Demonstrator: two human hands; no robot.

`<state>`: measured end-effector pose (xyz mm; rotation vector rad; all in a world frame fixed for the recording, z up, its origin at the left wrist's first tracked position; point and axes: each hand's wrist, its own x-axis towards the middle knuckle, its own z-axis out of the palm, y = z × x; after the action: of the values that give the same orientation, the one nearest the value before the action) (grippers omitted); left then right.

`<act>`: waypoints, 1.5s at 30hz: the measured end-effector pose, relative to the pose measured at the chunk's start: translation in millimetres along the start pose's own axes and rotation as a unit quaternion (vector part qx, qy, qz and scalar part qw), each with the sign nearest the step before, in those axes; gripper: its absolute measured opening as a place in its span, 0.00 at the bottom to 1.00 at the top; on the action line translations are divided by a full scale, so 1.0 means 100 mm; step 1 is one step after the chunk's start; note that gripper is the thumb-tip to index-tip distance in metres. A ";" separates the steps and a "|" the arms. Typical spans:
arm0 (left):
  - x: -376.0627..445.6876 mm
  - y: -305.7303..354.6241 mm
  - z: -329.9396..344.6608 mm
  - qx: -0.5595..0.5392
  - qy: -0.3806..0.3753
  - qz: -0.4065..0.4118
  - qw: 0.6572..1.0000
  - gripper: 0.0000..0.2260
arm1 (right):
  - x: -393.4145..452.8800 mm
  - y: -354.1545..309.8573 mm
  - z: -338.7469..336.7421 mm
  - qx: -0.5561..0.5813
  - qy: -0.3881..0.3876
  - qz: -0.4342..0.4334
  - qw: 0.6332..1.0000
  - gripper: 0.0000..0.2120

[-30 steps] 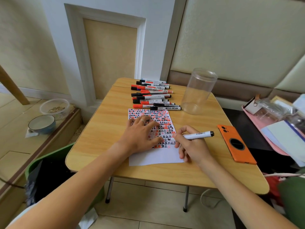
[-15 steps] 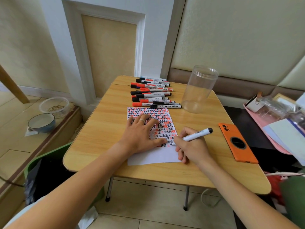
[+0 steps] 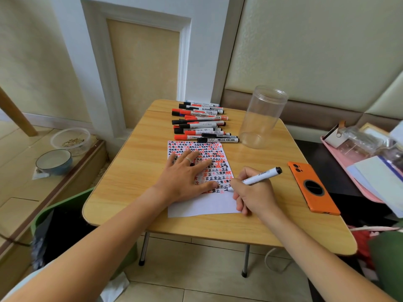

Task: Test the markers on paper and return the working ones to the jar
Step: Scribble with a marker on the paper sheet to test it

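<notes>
A: Where is the marker (image 3: pixel 259 177) being tested?
B: In the right hand (image 3: pixel 254 194), which is closed around it in a writing grip. Its tip touches the paper (image 3: pixel 202 207) near the right edge, at the bottom row of marks, and its black end points up and to the right.

A: And the other hand?
B: The left hand (image 3: pixel 185 177) lies flat and open on the paper, fingers spread, holding nothing. A ring sits on 1 finger.

A: How does the paper look?
B: Most of it is filled with rows of red and black marks; the near strip is blank. It lies on a light wooden table (image 3: pixel 130 171) with rounded corners and metal legs.

A: Where are the other markers?
B: A row of capped markers (image 3: pixel 200 123) lies just beyond the paper, with red and black caps. The clear jar (image 3: pixel 262 116) stands upright to their right, with no markers in it.

A: Anything else on the table?
B: An orange phone (image 3: pixel 313 190) lies face down, right of the writing hand.

A: And the room?
B: Cream padded wall panels behind, a tiled floor below, a green bin (image 3: pixel 54 225) at the left with a dark liner, and 2 bowls (image 3: pixel 63 151) on a wooden step. A pink tray (image 3: pixel 349 171) of clutter sits at the right.
</notes>
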<state>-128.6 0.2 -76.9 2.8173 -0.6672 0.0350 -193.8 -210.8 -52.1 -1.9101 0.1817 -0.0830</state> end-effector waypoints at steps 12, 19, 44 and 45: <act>0.01 -0.02 0.03 0.012 0.007 0.004 1.000 0.40 | -0.01 -0.03 0.01 -0.019 -0.003 0.003 1.000 0.10; 0.01 -0.01 0.04 0.008 0.012 0.003 1.000 0.41 | -0.01 -0.03 0.01 -0.016 0.008 0.005 1.000 0.10; -0.01 -0.02 0.04 -0.049 0.041 0.010 0.998 0.33 | -0.03 -0.08 0.02 -0.043 0.002 0.007 0.999 0.11; -0.02 -0.01 0.03 -0.065 0.051 0.011 0.997 0.32 | -0.03 -0.08 0.02 -0.044 0.001 0.006 0.999 0.11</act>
<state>-129.7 1.5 -80.2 2.6641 -0.6519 0.1328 -195.7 -205.7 -44.9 -1.9965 0.2020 -0.0704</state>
